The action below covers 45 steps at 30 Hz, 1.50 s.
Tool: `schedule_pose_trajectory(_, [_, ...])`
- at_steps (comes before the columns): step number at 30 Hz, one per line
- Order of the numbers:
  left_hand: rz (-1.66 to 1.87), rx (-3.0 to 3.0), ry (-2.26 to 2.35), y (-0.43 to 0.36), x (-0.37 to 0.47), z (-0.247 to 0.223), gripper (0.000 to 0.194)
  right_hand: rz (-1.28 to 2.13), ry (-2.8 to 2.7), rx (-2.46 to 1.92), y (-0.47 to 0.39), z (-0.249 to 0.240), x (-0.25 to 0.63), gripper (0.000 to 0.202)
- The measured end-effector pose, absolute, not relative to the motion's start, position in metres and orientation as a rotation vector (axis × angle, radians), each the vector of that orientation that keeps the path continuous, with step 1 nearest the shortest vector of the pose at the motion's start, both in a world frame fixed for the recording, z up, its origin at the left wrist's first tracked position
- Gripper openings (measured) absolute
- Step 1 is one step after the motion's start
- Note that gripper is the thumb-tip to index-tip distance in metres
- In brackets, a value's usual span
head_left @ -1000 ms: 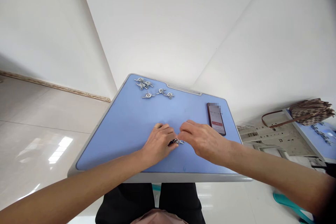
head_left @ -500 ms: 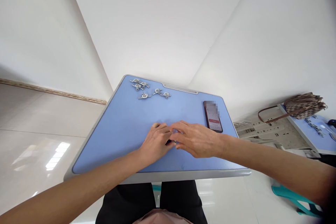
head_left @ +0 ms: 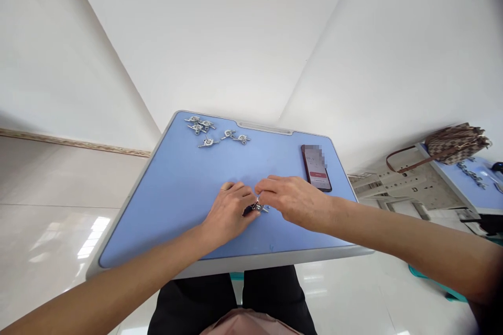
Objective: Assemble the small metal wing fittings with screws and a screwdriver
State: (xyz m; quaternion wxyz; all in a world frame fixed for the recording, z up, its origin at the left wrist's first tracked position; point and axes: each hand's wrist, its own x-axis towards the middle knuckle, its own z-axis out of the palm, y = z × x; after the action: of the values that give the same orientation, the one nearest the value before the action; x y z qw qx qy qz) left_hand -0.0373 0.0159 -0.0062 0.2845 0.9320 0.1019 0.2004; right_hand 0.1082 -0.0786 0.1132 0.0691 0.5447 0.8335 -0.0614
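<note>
Low over the blue desk (head_left: 176, 193), my left hand (head_left: 231, 212) grips a small metal part (head_left: 260, 208) between thumb and fingers. My right hand (head_left: 294, 201) is pinched at the top of that same part, its fingertips closed; whether they hold a separate small piece is too small to tell. Several similar silvery metal parts (head_left: 207, 141) lie near the desk's back left, some of them touching one another.
A phone (head_left: 316, 168) with a lit screen lies on the right of the desk. White walls stand behind. At the far right a checkered bag (head_left: 456, 144) rests on another blue desk (head_left: 469, 188) with more metal parts.
My right fingers have drawn together into a pinch, and more of the metal part shows between my hands. The whole view has shifted slightly.
</note>
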Motion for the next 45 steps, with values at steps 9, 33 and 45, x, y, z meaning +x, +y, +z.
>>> schedule_pose_trajectory(9, [0.547,2.484,0.307,0.013,-0.037,-0.007,0.009,-0.193,2.627,1.717,-0.084,0.103,0.106,0.051])
schedule_pose_trajectory(33, [0.485,2.450,0.276,0.013,-0.034,0.003,0.010,-0.391,1.873,2.665,-0.134,0.036,0.103,0.017])
schedule_pose_trajectory(45, [0.416,2.395,0.171,0.019,-0.035,0.003,0.003,-0.336,2.002,2.704,-0.133,0.016,0.098,0.012])
